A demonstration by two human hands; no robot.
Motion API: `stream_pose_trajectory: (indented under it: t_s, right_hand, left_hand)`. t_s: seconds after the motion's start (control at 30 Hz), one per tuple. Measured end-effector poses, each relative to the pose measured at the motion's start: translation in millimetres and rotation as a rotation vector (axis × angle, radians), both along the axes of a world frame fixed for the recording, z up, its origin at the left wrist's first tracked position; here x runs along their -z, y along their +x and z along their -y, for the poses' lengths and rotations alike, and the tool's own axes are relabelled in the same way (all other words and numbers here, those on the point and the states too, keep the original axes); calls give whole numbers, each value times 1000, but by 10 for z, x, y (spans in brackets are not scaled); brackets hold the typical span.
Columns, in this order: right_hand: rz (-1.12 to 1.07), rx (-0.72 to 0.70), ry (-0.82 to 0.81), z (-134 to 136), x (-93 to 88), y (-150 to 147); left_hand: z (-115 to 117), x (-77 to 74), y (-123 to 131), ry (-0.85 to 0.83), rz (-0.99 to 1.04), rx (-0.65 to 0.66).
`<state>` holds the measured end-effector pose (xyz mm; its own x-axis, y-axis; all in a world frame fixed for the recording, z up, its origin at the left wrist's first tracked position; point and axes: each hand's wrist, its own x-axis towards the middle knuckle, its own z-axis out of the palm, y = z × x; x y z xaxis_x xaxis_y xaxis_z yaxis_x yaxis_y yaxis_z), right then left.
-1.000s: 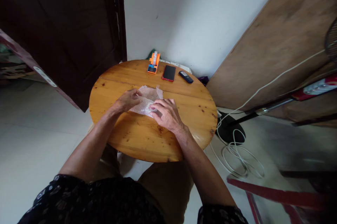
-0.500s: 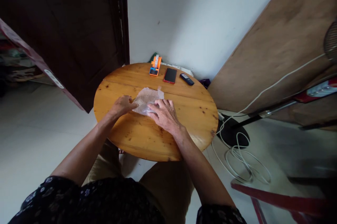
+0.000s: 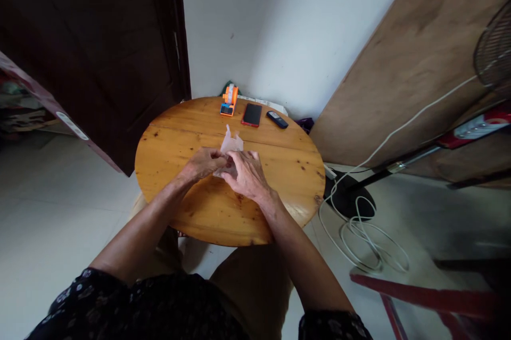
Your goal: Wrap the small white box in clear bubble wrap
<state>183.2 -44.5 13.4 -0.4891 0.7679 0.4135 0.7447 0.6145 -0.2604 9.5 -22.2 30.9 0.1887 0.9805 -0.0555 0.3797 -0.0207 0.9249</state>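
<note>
A piece of whitish, see-through bubble wrap (image 3: 231, 143) lies on the round wooden table (image 3: 191, 132), partly under my hands, with its far end sticking up. My left hand (image 3: 205, 162) is closed on the wrap's left side, fingers folded inward. From the right, my right hand (image 3: 245, 172) grips the same wrap with bent fingers, its thumb at the near edge. The two hands meet over the middle of the wrap. Whether something lies inside the wrap is hidden.
An orange and blue tape dispenser (image 3: 229, 99), a red-edged smartphone (image 3: 252, 115) and a dark keypad phone (image 3: 277, 119) sit along the table's far side. A fan base (image 3: 351, 196) and a coiled white cable (image 3: 371, 244) occupy the floor at right, near a red chair (image 3: 419, 292).
My left hand has moved right and closed on the wrap, folding its left part inward. The wrap looks narrower, its far end standing up. The view has shifted slightly.
</note>
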Motion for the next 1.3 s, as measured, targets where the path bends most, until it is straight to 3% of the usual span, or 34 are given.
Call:
stream_pose_trajectory:
  t_s: [0.2, 0.4, 0.57, 0.8, 1.0, 1.1, 1.3]
  right_hand:
    - [-140, -16, -96, -33, -8, 129]
    - [-189, 105, -191, -97, -33, 296]
    - [-94, 255, -164, -208, 62, 355]
    - [-196, 371, -85, -204, 97, 425]
    - [-211, 602, -395, 38, 54, 380]
    - [-286, 585, -470, 97, 115, 324]
    - [-621, 519, -372, 15, 286, 203]
  left_hand:
    - [113, -52, -6, 334, -318, 184]
    - [157, 181, -9, 657, -343, 206]
    - [127, 384, -16, 692, -319, 242]
    - [137, 429, -4, 750, -369, 260]
    - [163, 382, 7, 768, -469, 244]
    - [160, 361, 7, 775, -482, 268]
    - [151, 311, 17, 811, -550, 313]
